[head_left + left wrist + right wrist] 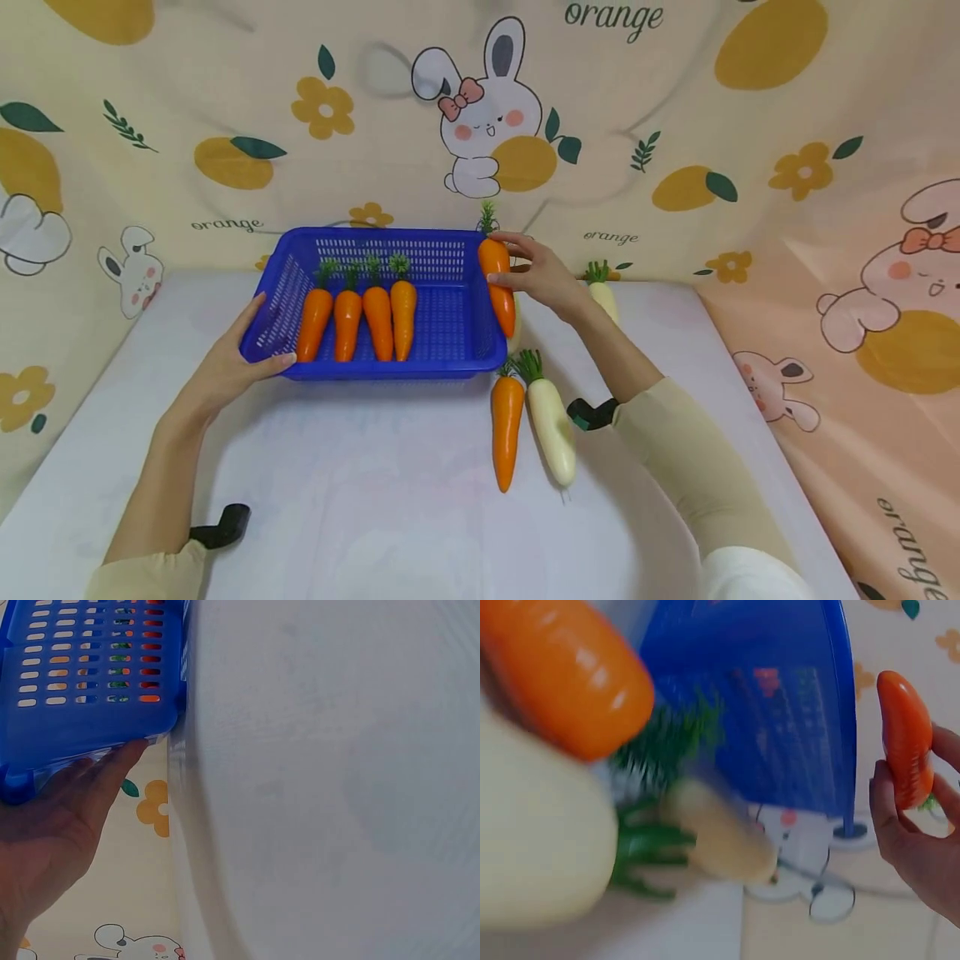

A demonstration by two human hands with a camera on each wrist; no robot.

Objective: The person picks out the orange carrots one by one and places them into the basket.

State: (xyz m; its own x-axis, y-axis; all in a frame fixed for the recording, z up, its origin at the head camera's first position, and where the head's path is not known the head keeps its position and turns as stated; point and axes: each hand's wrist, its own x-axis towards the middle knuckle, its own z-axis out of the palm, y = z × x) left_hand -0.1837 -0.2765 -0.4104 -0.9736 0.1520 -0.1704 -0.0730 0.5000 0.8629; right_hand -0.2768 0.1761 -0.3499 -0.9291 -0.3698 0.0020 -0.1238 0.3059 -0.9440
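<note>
My right hand point(547, 279) pinches an orange carrot point(498, 275) with a green top between thumb and fingers, above the right rim of the blue basket point(397, 371). In the right wrist view the same carrot point(907, 739) is held at the right, beside the basket wall. My left hand point(225, 362) grips the basket's front left corner, its thumb along the front rim and its fingers against the left side. Several carrots point(347, 321) lie side by side in the left half of the basket. The left wrist view shows the left hand point(64, 825) against the slotted wall.
One carrot point(506, 429) and a white radish point(552, 429) lie on the white table point(375, 508) in front of the basket's right corner. Another white radish point(602, 298) is partly hidden behind my right forearm. A patterned cloth point(450, 83) hangs behind the table.
</note>
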